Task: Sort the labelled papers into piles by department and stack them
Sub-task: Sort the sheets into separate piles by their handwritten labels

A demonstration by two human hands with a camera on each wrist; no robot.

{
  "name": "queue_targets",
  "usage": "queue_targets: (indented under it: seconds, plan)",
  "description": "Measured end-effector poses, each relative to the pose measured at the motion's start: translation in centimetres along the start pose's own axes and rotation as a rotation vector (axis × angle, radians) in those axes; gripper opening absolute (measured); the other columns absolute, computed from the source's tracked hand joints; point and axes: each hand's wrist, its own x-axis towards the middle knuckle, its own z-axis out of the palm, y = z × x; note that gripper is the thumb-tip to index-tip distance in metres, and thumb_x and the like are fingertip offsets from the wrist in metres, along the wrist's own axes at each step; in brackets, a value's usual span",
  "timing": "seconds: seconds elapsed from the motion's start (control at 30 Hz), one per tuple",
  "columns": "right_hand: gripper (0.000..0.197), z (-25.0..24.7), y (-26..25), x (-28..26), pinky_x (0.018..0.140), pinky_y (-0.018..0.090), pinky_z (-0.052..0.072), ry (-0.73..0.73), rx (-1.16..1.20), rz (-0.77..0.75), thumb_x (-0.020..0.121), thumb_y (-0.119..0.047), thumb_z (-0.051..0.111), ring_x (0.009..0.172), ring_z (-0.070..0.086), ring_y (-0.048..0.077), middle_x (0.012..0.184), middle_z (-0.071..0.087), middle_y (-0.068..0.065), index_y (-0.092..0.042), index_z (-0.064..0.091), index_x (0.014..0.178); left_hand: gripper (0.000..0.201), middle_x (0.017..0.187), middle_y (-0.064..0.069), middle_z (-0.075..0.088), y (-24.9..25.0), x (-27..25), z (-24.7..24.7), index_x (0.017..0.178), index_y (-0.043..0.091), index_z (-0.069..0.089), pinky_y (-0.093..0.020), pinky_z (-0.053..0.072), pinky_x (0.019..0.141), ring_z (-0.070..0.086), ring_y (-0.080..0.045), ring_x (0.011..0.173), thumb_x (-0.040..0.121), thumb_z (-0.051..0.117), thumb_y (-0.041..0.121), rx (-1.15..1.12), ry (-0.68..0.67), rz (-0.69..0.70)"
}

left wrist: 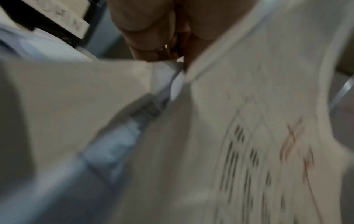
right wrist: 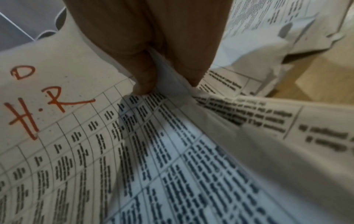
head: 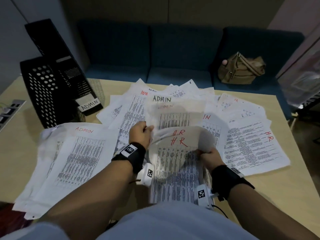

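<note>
Red "H.R" lettering on top sheet [head: 180,144] at lower centre of head view, lifted and bowed between both hands. Left hand [head: 141,135] pinching left edge of sheet, fingers curled; left wrist view too blurred for more than fingers [left wrist: 153,50] closed at paper edge. Right hand [head: 210,157] pinching right edge, thumb and fingers [right wrist: 145,72] clamped on a fold of paper in right wrist view, "H.R" mark [right wrist: 47,109] at left of that frame. Two-handed edge grip probably for peeling one sheet off without dragging the printed one under it. Held high with label up, likely for reading department before choosing pile. ADMIN pile [head: 69,153] at lower left of head view, squared up, red label at top. HR pile [head: 251,144] at right, label turned sideways, likely destination for held sheet. Unsorted spread [head: 161,101] fanned across upper centre of wooden table [head: 270,196], mixed ADMIN and HR marks, overlapping, so labels partly covered. Black mesh trays [head: 45,94] at upper left, one tagged ADMIN, standing tilted. Brown bag [head: 240,70] on blue sofa [head: 173,49] at upper right. Sorting well short of done.
</note>
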Motion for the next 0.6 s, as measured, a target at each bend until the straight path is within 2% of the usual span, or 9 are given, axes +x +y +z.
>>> queue_targets:
  seconds: [0.07,0.13,0.2,0.27,0.37,0.43,0.47,0.53,0.6]
  plan:
    - [0.035,0.0,0.0,0.1,0.060,0.029,0.054,0.031,0.007,-0.009,0.077,0.024,0.045,0.079,0.058,0.030,0.076,0.059,0.010,0.003,0.059,0.102,0.022,0.079,0.005,0.052,1.0,0.6,-2.2,0.073,0.023,0.050,-0.024,0.039,0.077,0.046,-0.016,0.082,0.093,0.058,0.016,-0.152,0.097,-0.036]
    - [0.026,0.3,0.0,0.0,0.078,0.042,0.050,0.028,0.018,0.001,0.079,0.020,0.051,0.086,0.059,0.035,0.082,0.063,0.015,-0.001,0.062,0.089,0.008,0.088,-0.002,0.054,1.6,1.6,-5.5,0.086,0.013,0.057,-0.020,0.036,0.083,0.045,-0.014,0.089,0.094,0.055,0.013,-0.224,0.165,0.005]
    - [0.018,0.7,-0.1,-0.2,0.086,0.043,0.049,0.021,0.027,0.005,0.081,0.010,0.062,0.092,0.061,0.035,0.094,0.066,0.019,-0.001,0.063,0.094,0.009,0.096,-0.005,0.055,1.6,2.6,-9.7,0.100,0.008,0.059,-0.019,0.037,0.083,0.048,-0.014,0.091,0.094,0.052,0.009,-0.166,0.226,0.046]
    - [0.019,1.4,-0.1,-0.5,0.090,0.042,0.049,0.008,0.031,0.003,0.081,0.001,0.069,0.092,0.062,0.032,0.100,0.066,0.019,-0.001,0.063,0.098,0.012,0.095,-0.007,0.054,1.0,3.6,-14.3,0.103,0.008,0.058,-0.016,0.035,0.076,0.049,-0.014,0.090,0.094,0.050,0.007,-0.043,0.305,0.021]
    - [0.022,2.9,-0.2,-1.0,0.089,0.041,0.050,-0.018,-0.011,0.013,0.081,-0.008,0.073,0.094,0.062,0.031,0.102,0.066,0.016,-0.001,0.063,0.099,0.009,0.083,-0.007,0.050,-1.6,4.1,-21.0,0.097,0.005,0.057,-0.020,0.033,0.073,0.044,-0.016,0.082,0.093,0.050,0.004,0.106,0.364,-0.043]
    - [0.026,4.1,-0.1,-1.4,0.078,0.037,0.052,-0.010,-0.051,0.017,0.083,-0.010,0.071,0.087,0.061,0.030,0.099,0.064,0.015,0.002,0.060,0.104,0.004,0.077,-0.010,0.051,-4.5,4.0,-24.8,0.090,0.007,0.052,-0.027,0.036,0.074,0.047,-0.020,0.081,0.092,0.050,0.005,0.257,0.345,-0.118]
    - [0.029,4.6,-0.1,-1.5,0.070,0.033,0.050,-0.003,-0.074,0.022,0.084,-0.010,0.069,0.078,0.059,0.027,0.097,0.062,0.015,0.004,0.059,0.107,0.003,0.083,-0.016,0.056,-6.2,3.8,-26.4,0.092,0.005,0.052,-0.031,0.039,0.077,0.052,-0.025,0.085,0.093,0.050,0.007,0.345,0.323,-0.160]
    - [0.035,5.5,0.4,-1.5,0.061,0.029,0.044,0.010,-0.122,0.054,0.086,-0.012,0.067,0.067,0.054,0.024,0.092,0.060,0.015,0.008,0.057,0.112,0.019,0.107,-0.026,0.062,-9.9,3.6,-28.5,0.109,0.002,0.055,-0.040,0.044,0.085,0.058,-0.040,0.097,0.094,0.049,0.011,0.483,0.272,-0.239]
    - [0.039,6.0,0.7,-1.8,0.066,0.033,0.044,0.026,-0.182,0.074,0.086,-0.016,0.068,0.071,0.055,0.027,0.092,0.060,0.017,0.008,0.056,0.115,0.034,0.119,-0.025,0.061,-12.9,3.2,-29.2,0.126,0.008,0.052,-0.042,0.044,0.089,0.057,-0.044,0.104,0.092,0.049,0.008,0.518,0.220,-0.257]
